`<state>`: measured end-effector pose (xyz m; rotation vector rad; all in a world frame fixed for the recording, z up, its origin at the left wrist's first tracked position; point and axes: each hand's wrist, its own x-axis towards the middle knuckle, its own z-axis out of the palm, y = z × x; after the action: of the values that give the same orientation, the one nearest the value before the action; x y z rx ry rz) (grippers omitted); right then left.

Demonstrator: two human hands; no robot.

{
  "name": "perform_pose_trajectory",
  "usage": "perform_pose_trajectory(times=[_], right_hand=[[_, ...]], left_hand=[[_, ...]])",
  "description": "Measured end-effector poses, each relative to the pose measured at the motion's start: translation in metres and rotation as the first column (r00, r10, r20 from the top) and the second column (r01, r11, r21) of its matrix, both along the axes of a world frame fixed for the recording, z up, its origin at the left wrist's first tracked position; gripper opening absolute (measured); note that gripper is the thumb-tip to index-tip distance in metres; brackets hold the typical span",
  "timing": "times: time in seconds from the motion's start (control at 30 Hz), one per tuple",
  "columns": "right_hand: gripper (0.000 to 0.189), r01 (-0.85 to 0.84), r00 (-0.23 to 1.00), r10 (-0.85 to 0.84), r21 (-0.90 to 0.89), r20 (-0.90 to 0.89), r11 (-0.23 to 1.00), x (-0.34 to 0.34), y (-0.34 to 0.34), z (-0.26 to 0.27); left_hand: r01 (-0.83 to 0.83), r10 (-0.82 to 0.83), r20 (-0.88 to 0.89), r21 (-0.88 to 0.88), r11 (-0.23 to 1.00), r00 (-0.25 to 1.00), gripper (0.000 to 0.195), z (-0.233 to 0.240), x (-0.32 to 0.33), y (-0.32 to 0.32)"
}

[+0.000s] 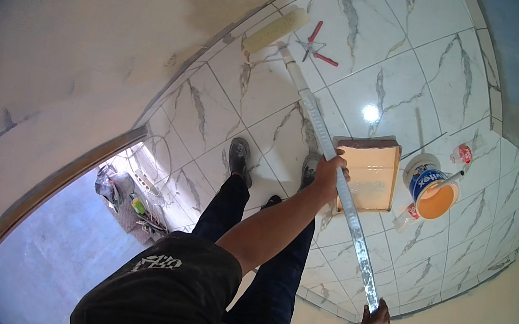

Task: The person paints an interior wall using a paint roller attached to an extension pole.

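My left hand (331,177) is closed around the middle of a long, pale pole (317,120), beside the paint tray. Further down, my right hand (375,321) grips the pole's shiny near end. At the far end is a paint roller (276,30) with a yellowish, fluffy sleeve, close to the skirting tiles; whether it touches floor or wall I cannot tell. A rectangular tray (368,178) holding peach-coloured paint lies right of my left hand. Past it, a blue and white paint bucket (423,179) contains orange-peach paint, with a stick or handle (450,179) leaning out.
A red-handled, pliers-like tool (314,47) lies near the roller. Plastic bottles with red labels (464,153) are beside the bucket. My shoes stand on marble-patterned floor tiles (222,106). A plastered wall (82,35) runs along the left, with a doorway and piled items (125,202) below.
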<state>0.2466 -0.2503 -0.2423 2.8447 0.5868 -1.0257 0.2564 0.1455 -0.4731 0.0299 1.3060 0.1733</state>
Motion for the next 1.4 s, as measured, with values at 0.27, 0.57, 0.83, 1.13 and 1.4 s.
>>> perform_pose_trajectory(times=[0.27, 0.57, 0.83, 1.13, 1.4], right_hand=[[0.048, 0.042, 0.995, -0.051, -0.103, -0.086, 0.994, -0.009, 0.034, -0.058], [0.045, 0.069, 0.995, -0.075, -0.087, -0.067, 0.994, -0.036, 0.05, -0.099], [0.048, 0.035, 0.999, -0.036, -0.024, -0.029, 0.999, -0.034, 0.028, -0.101], [0.048, -0.005, 1.0, 0.004, 0.053, 0.006, 0.999, -0.023, -0.002, -0.068], [0.05, -0.038, 0.997, 0.029, 0.121, 0.077, 0.992, -0.012, -0.015, -0.029]], left_hand=[[-0.019, 0.023, -0.039, 0.082, 0.996, 0.999, 0.034, -0.026, -0.015, 0.047], [0.004, -0.004, 0.006, 0.125, 0.992, 1.0, 0.033, -0.053, -0.03, 0.068], [-0.03, 0.017, 0.074, 0.168, 0.985, 0.997, 0.033, -0.032, -0.027, 0.06], [-0.009, -0.008, 0.085, 0.191, 0.982, 0.996, 0.035, 0.043, -0.015, 0.047], [-0.071, 0.031, 0.153, 0.261, 0.963, 0.988, 0.034, 0.109, -0.003, 0.04]])
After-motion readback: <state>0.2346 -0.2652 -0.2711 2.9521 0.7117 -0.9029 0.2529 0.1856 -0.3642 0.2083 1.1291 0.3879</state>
